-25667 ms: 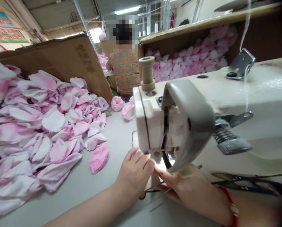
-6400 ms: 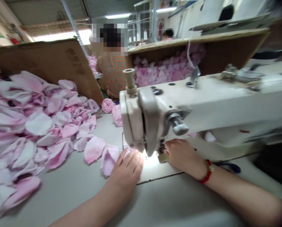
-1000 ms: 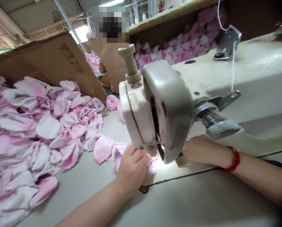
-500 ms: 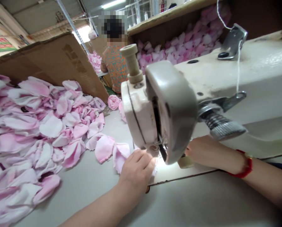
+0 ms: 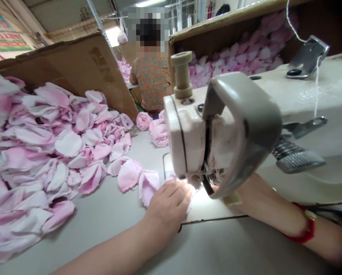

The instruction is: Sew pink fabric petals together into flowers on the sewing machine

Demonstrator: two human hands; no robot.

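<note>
The sewing machine (image 5: pixel 188 141) stands in front of me, its lamp lighting the needle area. My left hand (image 5: pixel 171 202) lies just left of the needle, fingers curled together and pressed on a pale pink fabric petal (image 5: pixel 190 202), mostly covered by the hand. Touching or close to its knuckles is a string of pink petals (image 5: pixel 149 185) trailing left across the table. My right hand (image 5: pixel 247 194) reaches in behind the machine head from the right. Its fingers are mostly hidden there, so what they hold cannot be seen. A red band (image 5: pixel 305 233) circles that wrist.
A large heap of pink and white fabric petals (image 5: pixel 44 152) covers the table's left side before a cardboard flap (image 5: pixel 73 68). Rolled fabric roses (image 5: pixel 144 120) lie behind the machine. A cardboard box (image 5: pixel 205 30) holds more petals. A person (image 5: pixel 153 82) sits beyond, back turned.
The view has shifted, so the machine appears farther right. My right hand has moved in behind the machine head toward the needle. My left hand stays on the fabric by the needle.
</note>
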